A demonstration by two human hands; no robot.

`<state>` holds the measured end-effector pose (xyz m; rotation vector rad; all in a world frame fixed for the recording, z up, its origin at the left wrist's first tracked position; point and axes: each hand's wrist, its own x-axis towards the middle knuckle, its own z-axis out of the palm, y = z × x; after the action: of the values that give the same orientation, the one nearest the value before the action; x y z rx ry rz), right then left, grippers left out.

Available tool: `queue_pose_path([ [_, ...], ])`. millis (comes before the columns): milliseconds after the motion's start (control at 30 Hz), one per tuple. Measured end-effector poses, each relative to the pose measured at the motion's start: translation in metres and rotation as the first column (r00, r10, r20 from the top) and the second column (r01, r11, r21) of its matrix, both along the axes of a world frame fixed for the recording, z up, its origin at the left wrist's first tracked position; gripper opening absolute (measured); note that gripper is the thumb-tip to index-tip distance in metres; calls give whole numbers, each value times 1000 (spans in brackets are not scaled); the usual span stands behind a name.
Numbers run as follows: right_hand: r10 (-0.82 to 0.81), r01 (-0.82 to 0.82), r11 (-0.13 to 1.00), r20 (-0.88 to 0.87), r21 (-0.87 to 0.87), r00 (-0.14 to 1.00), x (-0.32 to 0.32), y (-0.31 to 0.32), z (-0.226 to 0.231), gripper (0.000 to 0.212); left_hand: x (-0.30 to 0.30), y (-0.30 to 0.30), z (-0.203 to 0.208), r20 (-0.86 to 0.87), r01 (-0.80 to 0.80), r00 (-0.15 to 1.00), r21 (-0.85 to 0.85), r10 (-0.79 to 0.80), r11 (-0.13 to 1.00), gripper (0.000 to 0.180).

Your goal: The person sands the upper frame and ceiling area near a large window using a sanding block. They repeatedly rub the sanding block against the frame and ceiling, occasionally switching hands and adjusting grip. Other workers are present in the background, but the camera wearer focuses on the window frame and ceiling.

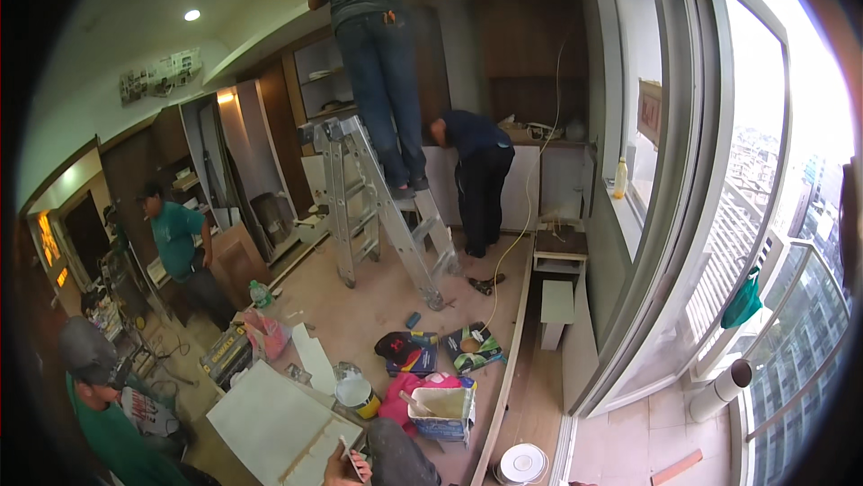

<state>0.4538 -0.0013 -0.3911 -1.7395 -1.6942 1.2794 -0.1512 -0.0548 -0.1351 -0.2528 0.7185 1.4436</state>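
At the lower edge, my left hand (339, 468) is closed around a narrow pale object (346, 446) whose kind I cannot make out; its fingertips show on the right side. Close behind it lies a large white panel (261, 419) with a beige strip along its near part. Just right of the hand rises a knee in dark trousers (404, 457). Beyond the knee stand a white rectangular tub (456, 428) with a tool handle sticking out and a round bucket (357, 392) with a yellow lower band. My right hand is out of view.
A person stands on an aluminium stepladder (382, 189); another bends by the far cabinets (530, 176). Two people in green are at left. Bags (476, 347), a dark cap (395, 347) and a white spool (522, 465) sit on the floor. A glass door (710, 243) stands at right.
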Motion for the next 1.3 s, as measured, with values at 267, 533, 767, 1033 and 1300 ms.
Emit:
queue_pose_path([
  [267,-222,223,957,25,-183,975,-14,18,-59,45,32,70,-22,-187,158,971,19,-151,987,29],
  [533,-297,302,914,61,-271,953,-16,16,-93,49,26,94,-84,-560,146,806,-127,-193,981,23],
  [767,-218,203,921,-5,-333,976,-5,12,-70,52,49,59,-91,-867,17,492,-73,-72,997,26],
  [1033,-182,164,964,-68,-211,981,-20,27,-87,51,82,30,-81,-821,1,-512,293,252,956,31],
  [1300,-216,191,950,-80,-246,973,-33,34,-76,52,77,44,-81,-947,-61,-290,161,137,985,26],
])
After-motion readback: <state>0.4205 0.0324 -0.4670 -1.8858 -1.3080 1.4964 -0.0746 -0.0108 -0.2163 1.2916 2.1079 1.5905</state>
